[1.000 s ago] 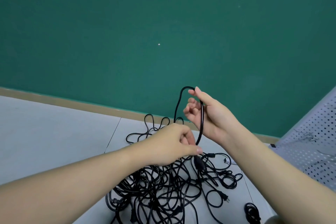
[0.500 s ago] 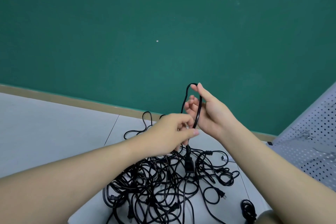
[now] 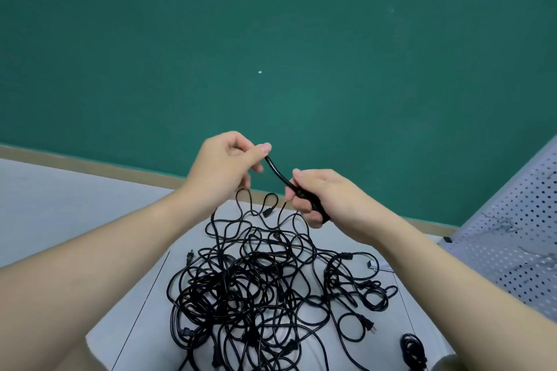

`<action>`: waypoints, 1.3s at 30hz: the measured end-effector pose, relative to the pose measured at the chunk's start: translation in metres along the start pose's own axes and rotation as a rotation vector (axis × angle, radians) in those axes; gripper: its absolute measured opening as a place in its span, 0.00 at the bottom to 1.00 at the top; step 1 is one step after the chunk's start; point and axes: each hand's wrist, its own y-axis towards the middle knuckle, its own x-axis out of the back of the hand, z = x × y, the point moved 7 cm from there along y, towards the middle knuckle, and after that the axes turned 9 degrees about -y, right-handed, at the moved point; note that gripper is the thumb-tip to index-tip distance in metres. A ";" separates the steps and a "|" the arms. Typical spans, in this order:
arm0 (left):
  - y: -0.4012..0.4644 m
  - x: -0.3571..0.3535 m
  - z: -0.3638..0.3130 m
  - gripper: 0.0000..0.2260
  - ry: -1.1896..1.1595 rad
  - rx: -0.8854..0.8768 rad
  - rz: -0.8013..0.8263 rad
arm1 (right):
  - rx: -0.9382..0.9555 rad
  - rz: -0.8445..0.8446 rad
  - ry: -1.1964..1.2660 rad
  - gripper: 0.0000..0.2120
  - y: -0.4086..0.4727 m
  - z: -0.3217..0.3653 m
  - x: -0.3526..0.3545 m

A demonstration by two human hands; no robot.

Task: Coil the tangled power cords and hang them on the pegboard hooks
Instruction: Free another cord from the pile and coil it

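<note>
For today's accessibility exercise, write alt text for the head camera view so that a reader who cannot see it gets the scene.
Two bare hands hold a short stretch of black power cord above a tangled pile of cords: the left hand pinches it, the right hand grips its plug end. A grey pegboard stands right, before a green wall.

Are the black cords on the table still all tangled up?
Yes, tangled: the cords lie in one crisscrossing heap on the table.
</note>
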 end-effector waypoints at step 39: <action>-0.068 -0.071 0.000 0.15 0.651 -0.352 0.649 | -0.122 -0.411 0.975 0.11 -0.002 -0.030 0.074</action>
